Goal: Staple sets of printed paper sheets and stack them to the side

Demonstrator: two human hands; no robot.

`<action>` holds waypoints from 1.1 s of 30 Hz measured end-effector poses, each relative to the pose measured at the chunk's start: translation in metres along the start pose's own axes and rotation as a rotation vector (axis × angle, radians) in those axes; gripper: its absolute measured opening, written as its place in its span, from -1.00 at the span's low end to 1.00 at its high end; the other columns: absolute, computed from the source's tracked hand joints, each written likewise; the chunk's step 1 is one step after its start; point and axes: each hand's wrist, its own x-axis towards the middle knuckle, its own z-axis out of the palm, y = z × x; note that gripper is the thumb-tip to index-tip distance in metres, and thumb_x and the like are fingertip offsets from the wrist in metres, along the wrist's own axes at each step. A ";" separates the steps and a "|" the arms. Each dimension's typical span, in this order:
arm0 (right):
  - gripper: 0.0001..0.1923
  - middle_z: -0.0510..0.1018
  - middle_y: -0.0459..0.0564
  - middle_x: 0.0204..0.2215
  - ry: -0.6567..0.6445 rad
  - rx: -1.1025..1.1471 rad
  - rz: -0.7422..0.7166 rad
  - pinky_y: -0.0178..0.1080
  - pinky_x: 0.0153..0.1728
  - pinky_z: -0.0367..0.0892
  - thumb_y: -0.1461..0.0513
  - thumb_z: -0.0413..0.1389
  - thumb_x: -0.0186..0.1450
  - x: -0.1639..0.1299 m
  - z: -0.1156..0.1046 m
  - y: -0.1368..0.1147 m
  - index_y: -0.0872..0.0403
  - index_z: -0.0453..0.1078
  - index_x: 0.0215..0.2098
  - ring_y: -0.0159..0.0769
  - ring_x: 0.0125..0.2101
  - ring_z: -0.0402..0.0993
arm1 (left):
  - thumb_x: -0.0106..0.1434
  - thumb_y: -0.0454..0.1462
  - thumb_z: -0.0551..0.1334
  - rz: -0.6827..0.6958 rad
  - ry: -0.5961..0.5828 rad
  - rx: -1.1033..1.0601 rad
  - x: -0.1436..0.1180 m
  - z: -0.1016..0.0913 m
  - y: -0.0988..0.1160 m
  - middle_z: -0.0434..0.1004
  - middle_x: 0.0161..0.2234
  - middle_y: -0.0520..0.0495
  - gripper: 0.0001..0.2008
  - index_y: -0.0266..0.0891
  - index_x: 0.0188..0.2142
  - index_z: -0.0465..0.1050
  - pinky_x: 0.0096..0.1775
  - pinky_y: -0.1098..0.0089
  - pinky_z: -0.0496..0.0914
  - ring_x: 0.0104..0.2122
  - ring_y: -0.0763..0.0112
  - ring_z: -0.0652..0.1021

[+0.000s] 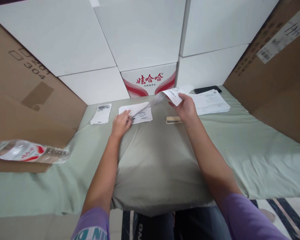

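Note:
My right hand [186, 106] pinches the raised end of a printed paper sheet [173, 96], which curves up off the bed-like green cloth surface. The sheet slants down leftward to my left hand [121, 123], whose fingers are closed at its lower edge. Under it lies a small stack of printed papers [146, 116], with a round stamp-like mark showing. Just below my right hand is a beige stapler-like object [173, 119], partly covered by the hand. A thicker pile of printed sheets [210, 101] rests to the right.
White boxes [150, 33] form a wall behind the green cloth [155, 160]. Cardboard boxes [27, 86] [277, 76] stand on both sides. A water bottle [30, 151] lies at left. Small papers [101, 116] carry dark little items; a black phone [207, 89] lies behind the pile.

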 end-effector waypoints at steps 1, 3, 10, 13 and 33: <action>-0.79 0.63 0.06 -0.11 -0.005 -0.004 -0.001 -0.04 -0.12 0.53 0.19 0.04 0.26 0.000 0.000 0.000 0.01 0.39 -0.15 -0.15 -0.07 0.59 | 0.42 -0.20 0.01 -0.014 0.073 0.000 -0.001 -0.002 0.001 0.46 0.26 -0.23 -0.67 -0.21 -0.05 0.51 0.27 0.13 0.20 0.31 0.16 0.39; -0.80 0.62 0.05 -0.10 -0.016 -0.017 -0.012 -0.03 -0.11 0.54 0.18 0.05 0.26 0.000 -0.001 -0.001 0.01 0.39 -0.16 -0.14 -0.05 0.59 | 0.41 -0.21 0.01 -0.050 0.187 -0.001 -0.002 -0.006 0.001 0.40 0.31 -0.23 -0.71 -0.20 -0.09 0.48 0.30 0.09 0.16 0.35 0.15 0.32; -0.79 0.63 0.04 -0.08 -0.002 0.031 -0.001 -0.01 -0.10 0.53 0.22 0.02 0.27 -0.001 -0.001 -0.006 0.00 0.40 -0.15 -0.13 0.00 0.58 | 0.43 -0.17 -0.01 0.018 0.267 -0.064 -0.005 -0.008 -0.004 0.57 0.13 -0.23 -0.73 -0.17 -0.19 0.43 0.21 0.12 0.25 0.15 0.18 0.51; -0.80 0.63 -0.01 -0.08 0.012 0.095 0.011 -0.01 -0.05 0.52 0.22 0.05 0.24 -0.002 -0.002 -0.009 -0.02 0.40 -0.16 -0.14 0.02 0.57 | 0.45 -0.13 -0.04 0.048 0.249 -0.082 -0.005 -0.003 -0.007 0.67 -0.05 -0.20 -0.67 -0.17 -0.22 0.45 0.15 0.16 0.30 -0.01 0.19 0.59; -0.80 0.63 -0.03 -0.06 0.012 0.166 0.036 -0.02 -0.06 0.54 0.22 0.06 0.22 0.000 -0.003 -0.004 -0.02 0.40 -0.17 -0.16 -0.01 0.59 | 0.14 0.29 0.23 -0.841 -0.176 0.115 0.010 -0.003 0.002 0.56 0.02 -0.60 -0.15 -0.43 0.07 0.47 -0.02 -0.05 0.45 0.04 -0.30 0.57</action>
